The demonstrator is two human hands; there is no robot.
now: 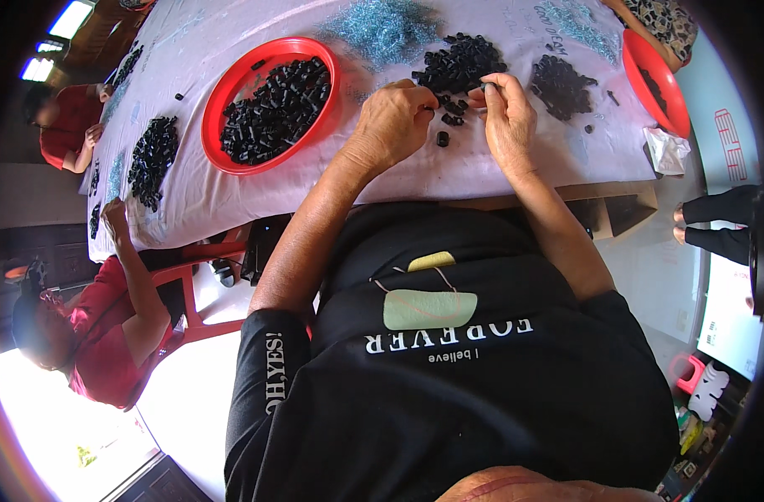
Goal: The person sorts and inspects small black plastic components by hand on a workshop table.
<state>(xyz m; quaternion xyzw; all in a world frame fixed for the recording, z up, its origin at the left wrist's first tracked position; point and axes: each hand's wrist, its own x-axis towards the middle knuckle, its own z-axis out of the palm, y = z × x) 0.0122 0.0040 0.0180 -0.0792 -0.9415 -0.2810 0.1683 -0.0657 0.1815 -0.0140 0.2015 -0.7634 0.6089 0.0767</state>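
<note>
My left hand [397, 123] is pinched closed at the near edge of a heap of small black plastic parts [461, 63], with a bit of black part showing at its fingertips. My right hand [509, 119] faces it a short way off. Its thumb and forefinger are closed on a small dark part, mostly hidden by the fingers. Between the hands lie a few loose black parts, and one short black cylinder [443, 139] sits nearest me. To the right of my right hand spreads a flatter heap of small black pieces [563, 87].
A red basin [209, 125] of black parts stands left on the pink-white cloth [256, 197]. Clear bluish pieces [382, 30] are heaped at the back. Another red basin [679, 117] and a crumpled white bag [668, 152] lie right. Co-workers sit left; another person's arm reaches in far right.
</note>
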